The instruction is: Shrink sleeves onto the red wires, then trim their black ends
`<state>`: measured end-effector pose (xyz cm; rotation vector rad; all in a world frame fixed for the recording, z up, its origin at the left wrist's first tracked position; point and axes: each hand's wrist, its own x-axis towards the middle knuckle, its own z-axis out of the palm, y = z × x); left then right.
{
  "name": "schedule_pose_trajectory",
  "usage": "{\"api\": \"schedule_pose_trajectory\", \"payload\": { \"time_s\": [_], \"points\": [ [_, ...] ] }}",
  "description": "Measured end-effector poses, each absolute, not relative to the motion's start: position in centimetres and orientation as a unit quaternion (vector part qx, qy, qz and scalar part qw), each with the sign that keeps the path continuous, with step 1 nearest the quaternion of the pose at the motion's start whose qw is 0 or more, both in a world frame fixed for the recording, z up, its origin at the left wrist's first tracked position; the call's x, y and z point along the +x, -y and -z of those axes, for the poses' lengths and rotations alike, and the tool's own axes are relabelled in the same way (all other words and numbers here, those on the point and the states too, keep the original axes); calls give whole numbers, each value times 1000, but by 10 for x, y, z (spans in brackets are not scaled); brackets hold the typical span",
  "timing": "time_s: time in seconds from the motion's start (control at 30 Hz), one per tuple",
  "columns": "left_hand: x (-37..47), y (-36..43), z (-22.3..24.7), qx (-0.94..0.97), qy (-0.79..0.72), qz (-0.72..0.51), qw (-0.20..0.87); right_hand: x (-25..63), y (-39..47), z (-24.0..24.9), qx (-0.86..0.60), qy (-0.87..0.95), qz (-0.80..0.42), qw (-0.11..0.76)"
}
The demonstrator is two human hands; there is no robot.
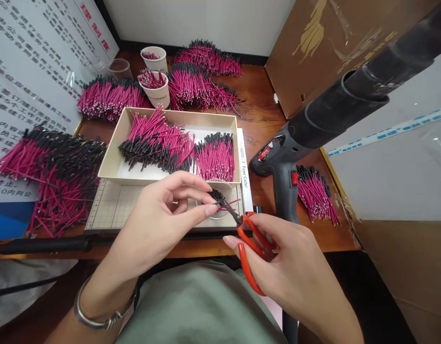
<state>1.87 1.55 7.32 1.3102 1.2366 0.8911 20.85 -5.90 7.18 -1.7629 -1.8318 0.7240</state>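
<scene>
My left hand (163,215) pinches a small bundle of black-tipped wire pieces (216,196) between thumb and fingertips, just above a clear plastic cup (220,210). My right hand (288,258) grips orange-handled scissors (251,243), whose dark blades point up-left and touch the bundle. A few thin magenta wires stick out to the right of the blades. Both hands hover over the near edge of a paper cutter board (116,205).
A shallow cardboard tray (115,162) holds heaps of magenta wires with black ends. More such piles lie left, behind and right. Two white paper cups (159,91) stand at the back. A black heat gun (313,129) stands at the right, its nozzle overhead.
</scene>
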Motion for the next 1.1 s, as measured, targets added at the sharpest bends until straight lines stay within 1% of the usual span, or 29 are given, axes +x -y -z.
{"api": "schedule_pose_trajectory", "payload": {
  "time_s": [0.4,0.53,0.73,1.1],
  "points": [
    [22,-10,-74,571,-525,-362,516,209,53,-81,-638,691,-257,222],
    [23,-10,-74,577,-526,-355,514,209,54,-79,-643,687,-245,232],
    [23,-7,-76,594,-549,-345,477,210,54,-80,-633,686,-276,232],
    [24,-3,-74,597,-557,-361,452,208,53,-85,-641,672,-302,217]
  ]
}}
